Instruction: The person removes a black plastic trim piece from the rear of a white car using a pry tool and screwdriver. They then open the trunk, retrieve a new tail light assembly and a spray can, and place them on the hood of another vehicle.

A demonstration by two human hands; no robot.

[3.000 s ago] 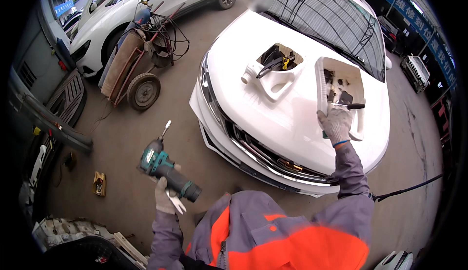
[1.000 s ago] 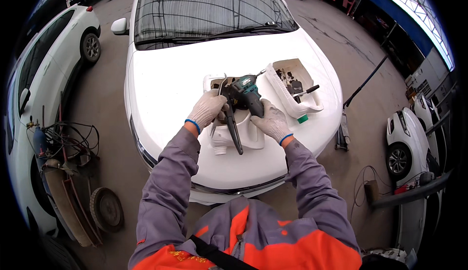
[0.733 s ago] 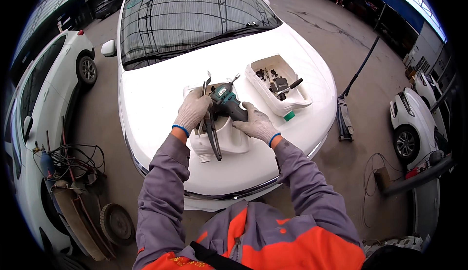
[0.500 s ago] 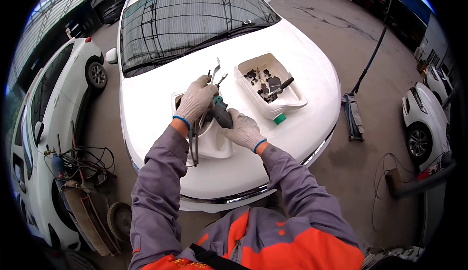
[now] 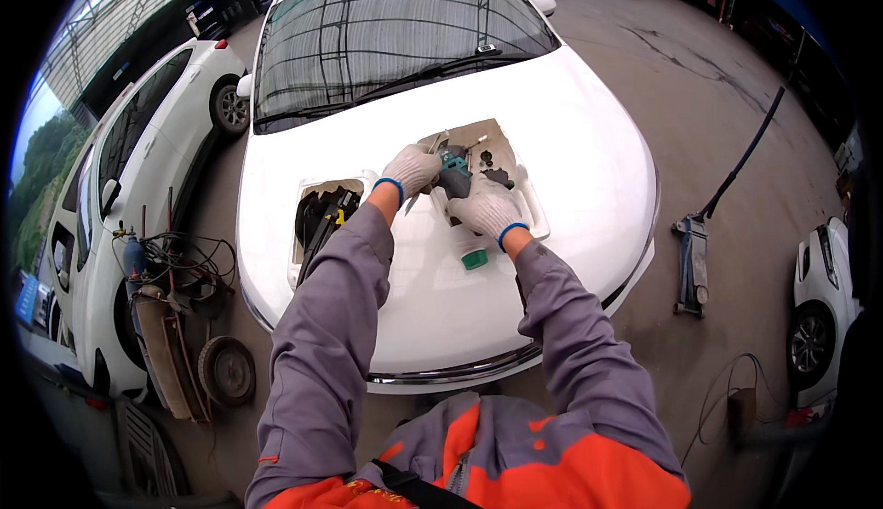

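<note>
My gloved left hand (image 5: 414, 167) is closed round slim metal hand tools (image 5: 412, 204), whose ends stick out past the fingers; their exact kind is hidden. Against it lies a teal and dark grey power tool (image 5: 452, 176), its body gripped by my gloved right hand (image 5: 487, 205). Both hands are over the right-hand cut-open white plastic jug (image 5: 541, 217), which has a green cap (image 5: 474, 259) at its near end. Small black parts (image 5: 487, 158) show inside it, partly covered by my hands. Beside my left forearm, a second cut-open white jug (image 5: 303, 189) holds black and yellow tools (image 5: 326, 215).
Both jugs rest on the white car's hood (image 5: 432, 325). A floor jack (image 5: 692, 270) with a raised handle stands to the right. At left are a wheeled cart (image 5: 170, 353) with hoses and another white car (image 5: 156, 160). A further white car (image 5: 819, 316) sits at far right.
Both hands have moved right with the power tool and metal tools, from over the left jug to over the right one. The left jug's contents now show.
</note>
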